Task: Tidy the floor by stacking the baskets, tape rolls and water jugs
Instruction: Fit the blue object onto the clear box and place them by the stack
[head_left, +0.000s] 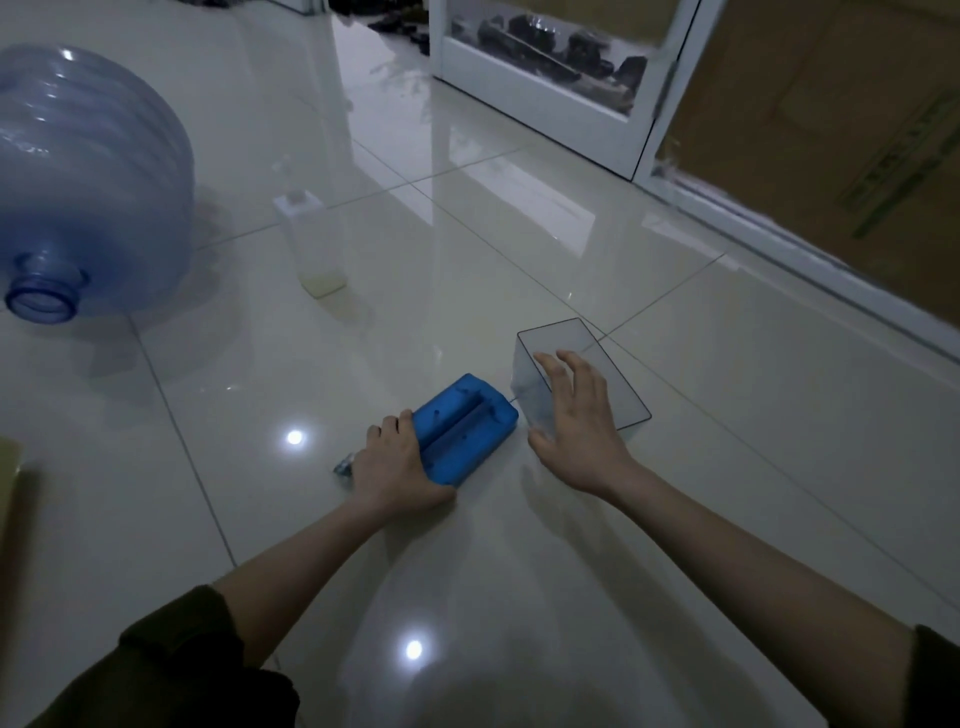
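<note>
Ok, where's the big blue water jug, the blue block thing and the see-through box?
Water jug (88, 171): head view, on its ribbed side.
Blue block (465, 428): head view, on its grooved top.
Clear box (613, 364): head view, on its open rim area.

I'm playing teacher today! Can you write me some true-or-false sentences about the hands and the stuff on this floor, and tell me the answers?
1. The big blue water jug lies on its side. True.
2. The left hand is on the clear box. False: it rests on the near end of the blue plastic piece.
3. The right hand is spread open against the clear box. True.
4. The blue plastic piece sits inside the clear box. False: it lies on the tiled floor beside it.
5. The clear bottle with the white cap has fallen over. False: it stands upright, with a little yellowish liquid at the bottom.
</note>
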